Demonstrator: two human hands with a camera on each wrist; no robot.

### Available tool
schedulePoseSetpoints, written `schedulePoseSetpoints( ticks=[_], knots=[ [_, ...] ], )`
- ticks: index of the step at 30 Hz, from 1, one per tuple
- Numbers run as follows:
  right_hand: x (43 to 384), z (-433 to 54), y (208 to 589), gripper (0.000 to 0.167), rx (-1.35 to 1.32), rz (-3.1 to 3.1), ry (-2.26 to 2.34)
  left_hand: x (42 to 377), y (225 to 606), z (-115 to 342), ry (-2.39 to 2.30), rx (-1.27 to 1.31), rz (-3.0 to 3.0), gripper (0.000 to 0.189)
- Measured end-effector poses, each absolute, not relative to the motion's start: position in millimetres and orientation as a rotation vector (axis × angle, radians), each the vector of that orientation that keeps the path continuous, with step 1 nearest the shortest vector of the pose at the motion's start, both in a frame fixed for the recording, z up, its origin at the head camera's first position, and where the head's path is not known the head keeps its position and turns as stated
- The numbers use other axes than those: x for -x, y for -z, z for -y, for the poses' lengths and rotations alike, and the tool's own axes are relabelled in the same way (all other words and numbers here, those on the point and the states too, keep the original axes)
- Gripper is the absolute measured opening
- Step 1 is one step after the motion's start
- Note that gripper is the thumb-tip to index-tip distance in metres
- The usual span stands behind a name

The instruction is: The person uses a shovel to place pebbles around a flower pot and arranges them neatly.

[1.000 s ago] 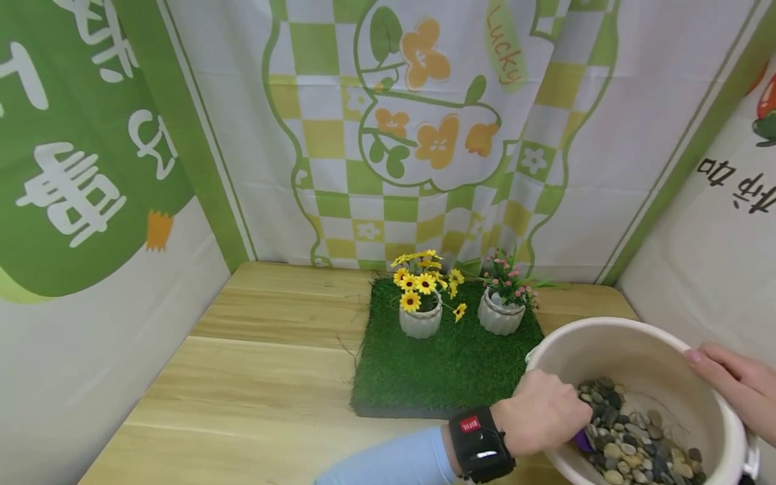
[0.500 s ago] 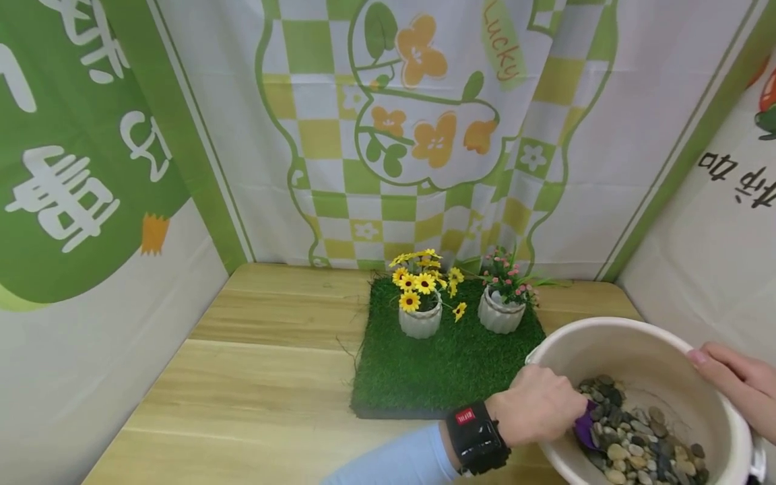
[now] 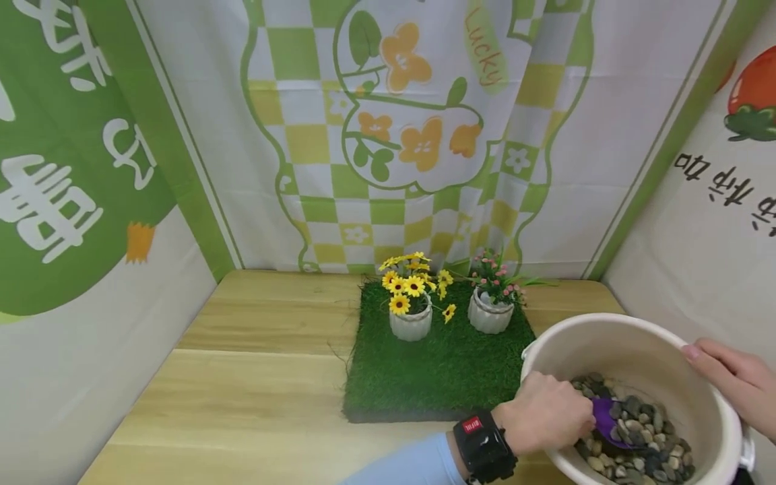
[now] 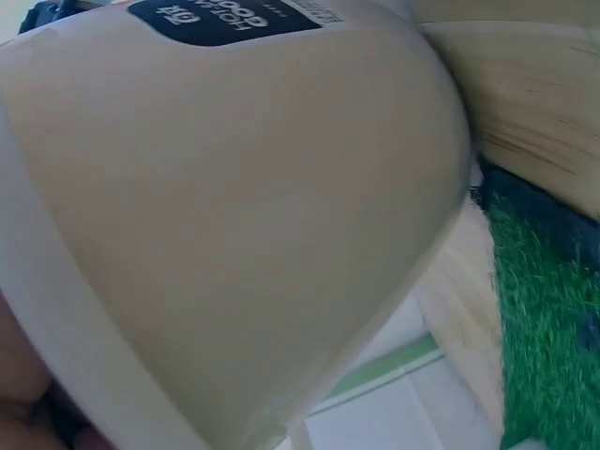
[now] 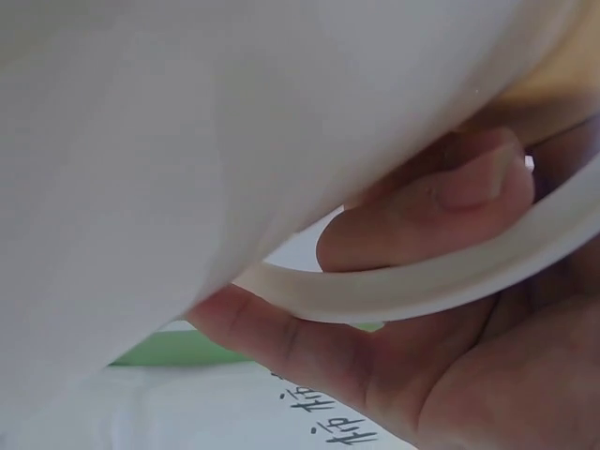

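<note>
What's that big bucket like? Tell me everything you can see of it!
The bucket is round, cream-coloured and plastic-looking, with a pale rim and a dark label with white lettering. A curved pale strip looks like its handle. It's beside the grass mat, open at the top; I can't tell if it leans. Pebbles lie inside, with a purple scoop among them. The person's right-hand grip is on its rim.

Purple scoop (image 3: 603, 416), cream bucket (image 3: 606, 347), green turf (image 3: 433, 374), checked backdrop (image 3: 386, 210)
</note>
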State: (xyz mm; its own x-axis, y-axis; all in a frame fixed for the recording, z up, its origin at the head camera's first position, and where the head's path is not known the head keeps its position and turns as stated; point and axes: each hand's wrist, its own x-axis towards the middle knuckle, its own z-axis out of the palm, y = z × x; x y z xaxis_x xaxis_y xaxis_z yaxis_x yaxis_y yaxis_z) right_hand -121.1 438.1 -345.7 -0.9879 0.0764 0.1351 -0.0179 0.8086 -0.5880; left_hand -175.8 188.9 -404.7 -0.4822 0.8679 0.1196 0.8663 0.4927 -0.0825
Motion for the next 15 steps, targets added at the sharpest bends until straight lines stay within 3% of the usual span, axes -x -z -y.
schedulePoseSetpoints(
  ticks=[15],
  knots=[
    [116.5, -432.0, 345.2, 0.03, 0.083, 2.845, -0.839, 174.3, 421.1, -198.3, 0.078, 1.429, 2.549, 0.036]
  ],
)
